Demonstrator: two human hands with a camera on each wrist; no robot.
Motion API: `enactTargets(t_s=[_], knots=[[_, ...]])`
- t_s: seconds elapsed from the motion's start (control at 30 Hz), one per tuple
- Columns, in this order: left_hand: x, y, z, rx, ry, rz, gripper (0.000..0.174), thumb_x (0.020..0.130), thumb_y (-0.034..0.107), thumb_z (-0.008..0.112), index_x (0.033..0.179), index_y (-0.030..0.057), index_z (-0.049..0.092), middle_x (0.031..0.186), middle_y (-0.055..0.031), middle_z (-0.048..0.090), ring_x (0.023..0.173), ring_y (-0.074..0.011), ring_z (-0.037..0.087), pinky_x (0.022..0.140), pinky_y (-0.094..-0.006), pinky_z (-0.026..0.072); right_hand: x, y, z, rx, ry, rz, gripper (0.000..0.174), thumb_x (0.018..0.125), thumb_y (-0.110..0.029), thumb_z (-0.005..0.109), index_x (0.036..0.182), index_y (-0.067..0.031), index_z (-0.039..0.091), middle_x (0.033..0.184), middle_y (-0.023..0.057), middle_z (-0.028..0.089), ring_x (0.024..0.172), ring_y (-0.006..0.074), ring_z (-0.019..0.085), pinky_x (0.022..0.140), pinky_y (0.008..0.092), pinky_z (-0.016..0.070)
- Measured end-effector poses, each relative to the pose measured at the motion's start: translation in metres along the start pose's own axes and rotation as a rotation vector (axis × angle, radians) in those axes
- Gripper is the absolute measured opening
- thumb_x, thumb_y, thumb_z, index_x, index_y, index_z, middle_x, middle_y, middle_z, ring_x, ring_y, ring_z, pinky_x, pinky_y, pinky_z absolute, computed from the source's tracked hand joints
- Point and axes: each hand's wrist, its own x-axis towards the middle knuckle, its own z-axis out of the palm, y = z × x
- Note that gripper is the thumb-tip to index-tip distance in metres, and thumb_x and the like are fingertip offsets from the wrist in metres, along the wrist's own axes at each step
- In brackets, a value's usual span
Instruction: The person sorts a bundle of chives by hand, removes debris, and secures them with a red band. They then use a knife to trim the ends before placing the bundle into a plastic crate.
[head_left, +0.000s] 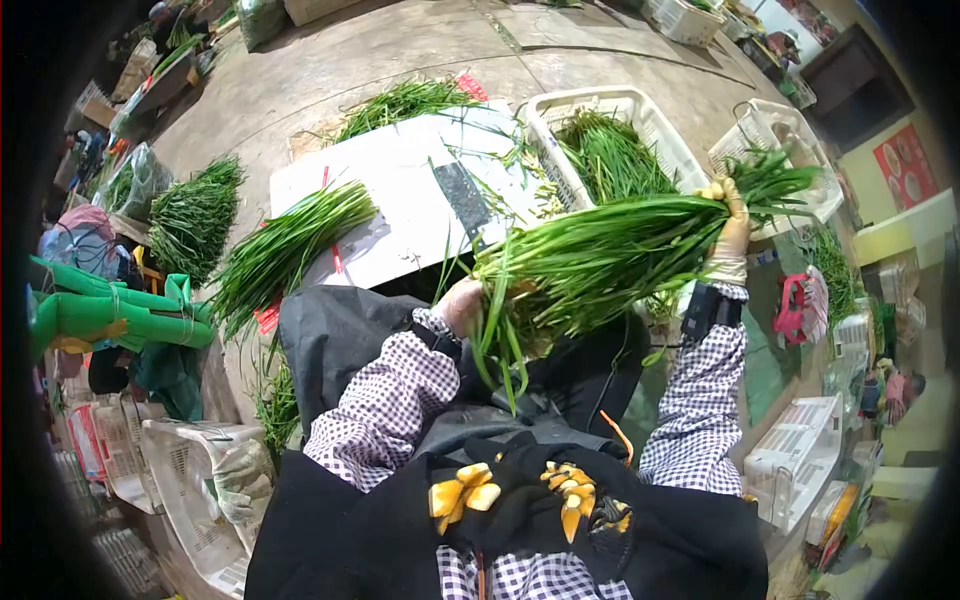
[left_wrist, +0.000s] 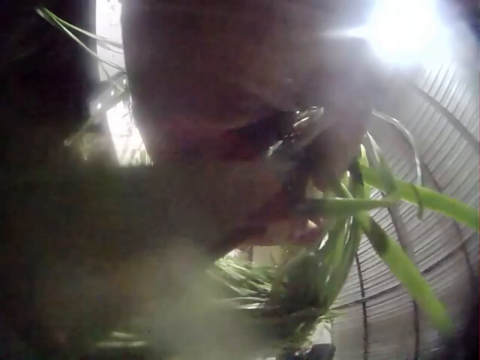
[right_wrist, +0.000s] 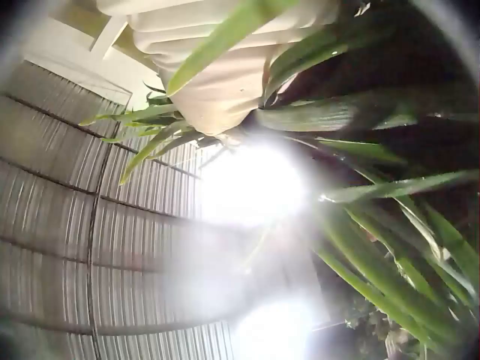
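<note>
A long bunch of Chinese chives [head_left: 600, 250] lies sideways in the air over the lap, pale stem ends left and leaf tips right. My gloved right hand [head_left: 733, 225] grips it near the tips, fingers wrapped over the leaves; the right wrist view shows the pale glove [right_wrist: 217, 67] among broad green blades. At the stem end my left hand [head_left: 463, 303] holds the bunch from below, its fingers mostly hidden by drooping leaves. The left wrist view is dark, with the hand [left_wrist: 217, 150] close to the lens and chive leaves [left_wrist: 405, 262] beside it.
A white board [head_left: 400, 170] in front bears another chive bunch [head_left: 300, 235], a dark block [head_left: 462, 195] and loose trimmings. Behind the held bunch stands a white crate [head_left: 545, 105] of chives. More chives [head_left: 195, 220] lie on the floor at left, near a green padded seat [head_left: 120, 310].
</note>
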Motion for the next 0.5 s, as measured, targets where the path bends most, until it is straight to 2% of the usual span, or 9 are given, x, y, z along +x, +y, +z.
enactTargets(t_s=[0.07,0.1,0.17,0.23,0.3,0.4,0.5], knots=[[0.002,0.002,0.001,-0.006,-0.070,0.059,0.050,0.086,0.020,0.067,0.131,0.0023,0.053,0.125,-0.0107,0.062,0.112,-0.0209,0.059,0.093,-0.0342,0.0472,-0.002,0.003,0.005,0.001,-0.052,-0.008,0.014,0.091,-0.015,0.065,0.082,-0.0048,0.060,0.074,-0.0003,0.053,0.071,0.0147,0.052,0.081,0.0330,0.0495],[0.000,-0.003,-0.002,-0.020,-0.130,0.111,0.051,0.086,0.020,0.068,0.131,0.0021,0.053,0.126,-0.0110,0.061,0.115,-0.0218,0.058,0.095,-0.0349,0.0466,-0.002,0.001,0.002,0.057,-0.144,0.009,0.016,0.091,-0.016,0.065,0.080,-0.0050,0.059,0.074,-0.0004,0.053,0.071,0.0150,0.052,0.081,0.0328,0.0495],[-0.002,-0.009,-0.005,-0.013,-0.082,0.106,0.052,0.085,0.021,0.070,0.130,0.0021,0.054,0.126,-0.0114,0.061,0.115,-0.0220,0.058,0.096,-0.0357,0.0462,0.003,0.003,0.000,0.112,-0.163,0.035,0.017,0.090,-0.016,0.065,0.080,-0.0054,0.059,0.074,0.0000,0.053,0.071,0.0160,0.053,0.080,0.0328,0.0497],[0.002,-0.011,-0.006,0.017,-0.015,0.102,0.052,0.083,0.022,0.073,0.127,0.0022,0.056,0.125,-0.0120,0.061,0.114,-0.0226,0.059,0.099,-0.0372,0.0452,0.001,0.008,0.002,-0.024,0.000,0.009,0.017,0.090,-0.017,0.065,0.080,-0.0058,0.059,0.074,0.0006,0.055,0.073,0.0175,0.055,0.079,0.0335,0.0500],[-0.003,-0.009,-0.002,0.006,-0.002,0.046,0.053,0.081,0.025,0.076,0.125,0.0033,0.058,0.120,-0.0102,0.063,0.110,-0.0207,0.059,0.096,-0.0372,0.0466,-0.003,0.009,0.007,-0.016,-0.030,0.022,0.017,0.090,-0.017,0.066,0.079,-0.0062,0.059,0.074,0.0013,0.056,0.074,0.0189,0.057,0.079,0.0341,0.0503],[0.003,-0.006,0.005,0.110,-0.010,0.254,0.062,0.079,0.030,0.077,0.131,0.0045,0.054,0.118,-0.0064,0.061,0.108,-0.0174,0.058,0.092,-0.0358,0.0476,-0.005,0.006,0.010,-0.062,0.036,-0.005,0.015,0.090,-0.018,0.066,0.082,-0.0060,0.060,0.074,0.0014,0.056,0.073,0.0184,0.056,0.079,0.0346,0.0506],[0.001,-0.006,-0.001,0.000,-0.091,0.250,0.068,0.080,0.029,0.075,0.138,0.0058,0.047,0.125,-0.0060,0.059,0.111,-0.0177,0.056,0.095,-0.0359,0.0455,0.003,0.002,0.002,0.043,-0.046,0.009,0.014,0.091,-0.017,0.065,0.087,-0.0050,0.060,0.075,0.0008,0.054,0.074,0.0173,0.055,0.082,0.0354,0.0501]])
